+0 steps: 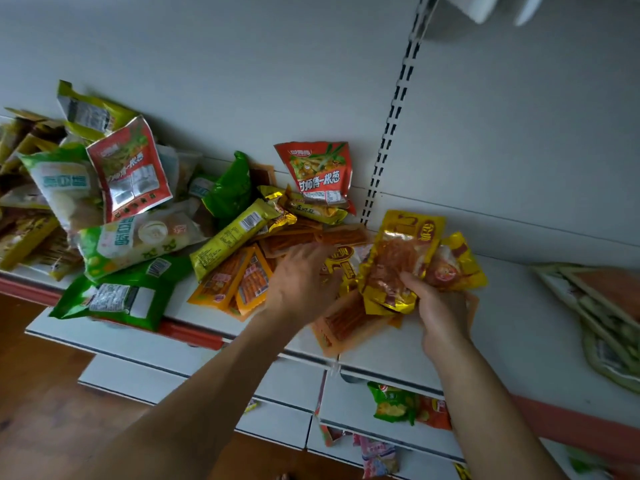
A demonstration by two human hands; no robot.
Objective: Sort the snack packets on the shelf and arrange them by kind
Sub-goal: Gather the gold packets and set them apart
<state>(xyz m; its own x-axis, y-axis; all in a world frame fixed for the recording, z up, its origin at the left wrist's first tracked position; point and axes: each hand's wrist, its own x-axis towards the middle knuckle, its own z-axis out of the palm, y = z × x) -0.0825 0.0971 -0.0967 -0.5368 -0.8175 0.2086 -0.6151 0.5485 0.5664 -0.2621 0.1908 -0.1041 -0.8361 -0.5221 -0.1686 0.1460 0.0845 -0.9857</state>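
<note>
Gold foil packets (398,265) fan out just below the slotted upright (391,126), clenched in the grip of the right hand (440,310); slick foil could let one slip. Left of that upright, the left hand (298,282) rests released on orange packets (249,282) near the shelf (512,306) lip, easily nudged off.

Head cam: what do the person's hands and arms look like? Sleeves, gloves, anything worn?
No gloves on the left hand or the right hand. No ring, watch or band can be made out on either. The left forearm and the right forearm are uncovered down to the frame edge, with no sleeve in view. No markings or straps show.
</note>
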